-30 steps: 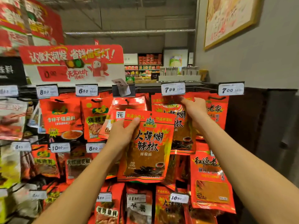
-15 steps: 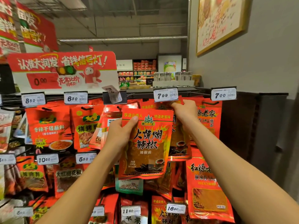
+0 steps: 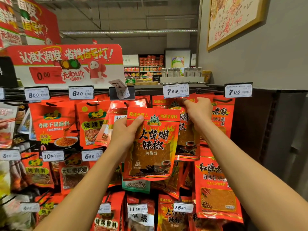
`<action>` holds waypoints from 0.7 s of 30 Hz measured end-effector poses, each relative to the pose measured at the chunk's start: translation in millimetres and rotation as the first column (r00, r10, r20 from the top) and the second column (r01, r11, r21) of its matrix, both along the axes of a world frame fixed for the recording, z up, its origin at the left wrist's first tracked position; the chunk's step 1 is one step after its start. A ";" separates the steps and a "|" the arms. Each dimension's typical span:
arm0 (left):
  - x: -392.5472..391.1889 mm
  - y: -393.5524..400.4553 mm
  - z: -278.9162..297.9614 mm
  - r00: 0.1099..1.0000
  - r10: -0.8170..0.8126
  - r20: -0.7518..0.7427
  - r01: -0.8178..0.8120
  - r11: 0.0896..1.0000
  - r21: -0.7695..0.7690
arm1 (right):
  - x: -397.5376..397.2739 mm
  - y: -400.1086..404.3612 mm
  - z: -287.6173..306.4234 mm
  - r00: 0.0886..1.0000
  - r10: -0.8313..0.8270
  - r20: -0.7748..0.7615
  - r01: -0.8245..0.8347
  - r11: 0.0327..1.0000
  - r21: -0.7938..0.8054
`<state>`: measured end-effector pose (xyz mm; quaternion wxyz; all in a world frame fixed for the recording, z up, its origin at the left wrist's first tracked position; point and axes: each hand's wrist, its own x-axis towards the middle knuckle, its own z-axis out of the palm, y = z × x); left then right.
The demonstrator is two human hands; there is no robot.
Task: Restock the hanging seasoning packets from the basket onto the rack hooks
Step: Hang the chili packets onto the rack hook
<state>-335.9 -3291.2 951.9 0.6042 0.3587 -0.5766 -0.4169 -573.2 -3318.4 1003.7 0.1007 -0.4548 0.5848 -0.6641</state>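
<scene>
My left hand (image 3: 124, 132) grips a red chili-powder packet (image 3: 153, 144) by its left edge, thumb across the front, and holds it in front of the rack. Behind it hang matching red packets (image 3: 188, 135) on the hook under the 7.99 price tag (image 3: 175, 91). My right hand (image 3: 198, 110) pinches the top of those hanging packets just below that tag. The hook itself is hidden by the tag and my fingers. The basket is out of view.
Rows of red seasoning packets hang on hooks all across the rack, with price tags such as 6.30 (image 3: 81, 93) and 7.00 (image 3: 238, 91). A red promotional sign (image 3: 66, 64) stands on top. A grey wall (image 3: 266, 64) closes the right side.
The view has dropped a little, so the rack sits lower in frame. The held packet has risen closer to the 7.99 hook; my right hand stays at the packet tops.
</scene>
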 end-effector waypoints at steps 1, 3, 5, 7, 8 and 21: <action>-1.0 0.7 -0.4 1.000 -0.004 -0.009 0.005 1.000 0.010 | 2.1 0.9 0.9 1.000 -0.007 -0.021 0.007 1.000 0.003; -3.7 2.9 -0.7 1.000 -0.020 -0.017 0.020 1.000 0.010 | 4.8 3.0 3.1 0.998 -0.035 -0.052 0.036 0.999 0.007; -5.5 5.5 -0.6 1.000 -0.023 -0.019 0.023 1.000 0.005 | 4.4 4.4 4.0 0.996 -0.060 -0.061 0.060 0.998 0.006; -5.8 6.5 -0.6 1.000 -0.019 -0.020 0.019 1.000 0.005 | 1.6 4.7 2.6 0.994 -0.080 -0.068 0.081 0.997 0.009; -5.5 6.7 -0.5 1.000 -0.015 -0.023 0.015 1.000 0.006 | 0.7 4.5 1.3 0.994 -0.084 -0.070 0.086 0.996 0.013; -13.1 -1.9 -2.6 0.999 -0.026 -0.024 0.026 1.000 0.011 | -6.8 -18.1 -6.8 0.998 -0.066 0.002 0.066 0.994 0.087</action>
